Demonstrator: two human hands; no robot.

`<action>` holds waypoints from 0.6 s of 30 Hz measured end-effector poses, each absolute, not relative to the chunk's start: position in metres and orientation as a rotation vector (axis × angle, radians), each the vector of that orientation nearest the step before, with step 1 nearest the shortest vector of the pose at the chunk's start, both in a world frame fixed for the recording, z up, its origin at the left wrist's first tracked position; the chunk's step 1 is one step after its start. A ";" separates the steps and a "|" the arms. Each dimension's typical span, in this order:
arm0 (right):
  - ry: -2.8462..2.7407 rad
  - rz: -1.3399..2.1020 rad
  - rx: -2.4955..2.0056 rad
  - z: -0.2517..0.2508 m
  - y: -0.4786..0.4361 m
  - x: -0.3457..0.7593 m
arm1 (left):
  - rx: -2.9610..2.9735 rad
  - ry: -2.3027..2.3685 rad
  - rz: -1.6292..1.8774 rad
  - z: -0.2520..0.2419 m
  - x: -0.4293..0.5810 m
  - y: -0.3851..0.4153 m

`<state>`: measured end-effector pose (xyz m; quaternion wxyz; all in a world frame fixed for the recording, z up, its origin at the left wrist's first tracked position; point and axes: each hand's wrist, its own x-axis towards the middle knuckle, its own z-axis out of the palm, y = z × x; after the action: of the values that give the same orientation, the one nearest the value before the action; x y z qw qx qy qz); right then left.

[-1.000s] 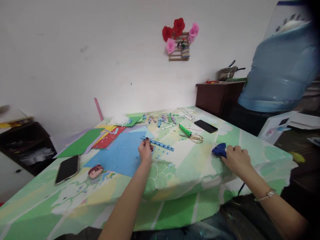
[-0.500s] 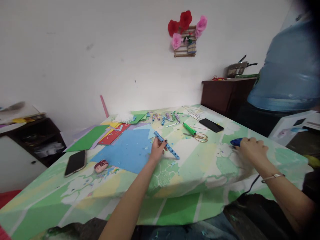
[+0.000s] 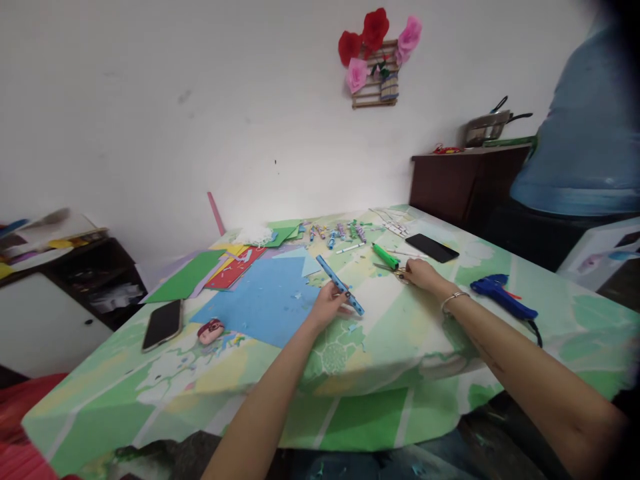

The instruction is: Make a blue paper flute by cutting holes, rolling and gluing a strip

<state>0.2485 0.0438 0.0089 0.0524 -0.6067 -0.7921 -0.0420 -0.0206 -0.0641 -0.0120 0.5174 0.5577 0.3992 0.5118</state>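
Observation:
My left hand [image 3: 329,305] pinches a long blue paper strip [image 3: 340,285] with punched holes, held slanted just above the blue paper sheet [image 3: 260,300]. My right hand [image 3: 419,273] rests on the scissors [image 3: 393,270], whose gold handles lie under its fingers, next to a green marker [image 3: 385,256]. Whether the fingers grip the scissors I cannot make out. A blue glue gun [image 3: 503,297] lies alone on the tablecloth to the right of my right wrist, its cord running off the table edge.
Green, red and yellow paper sheets [image 3: 200,270] lie at the back left, small rolled paper pieces [image 3: 335,233] at the back. One phone [image 3: 163,323] sits at the left beside a small pink object [image 3: 210,330], another phone [image 3: 431,247] at the right. A person in blue [image 3: 585,133] stands at the far right.
My right hand let go of the blue glue gun, which now lies on the table, and moved left to the scissors. My left hand lifted and turned the blue strip.

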 end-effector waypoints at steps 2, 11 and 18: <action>-2.466 -0.063 -1.833 0.015 0.041 0.250 | 1.291 0.910 1.256 -0.009 -0.023 -0.063; -2.541 0.160 -1.665 0.027 -0.008 0.243 | 1.032 0.778 1.428 0.003 -0.034 -0.061; -2.081 0.321 -1.412 0.018 -0.070 0.219 | 0.981 0.736 1.460 0.005 -0.032 -0.064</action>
<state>0.2193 -0.0698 0.0181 0.2986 -0.5314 -0.7834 0.1208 -0.0324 -0.0640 0.0047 0.5791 0.4194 0.3145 0.6244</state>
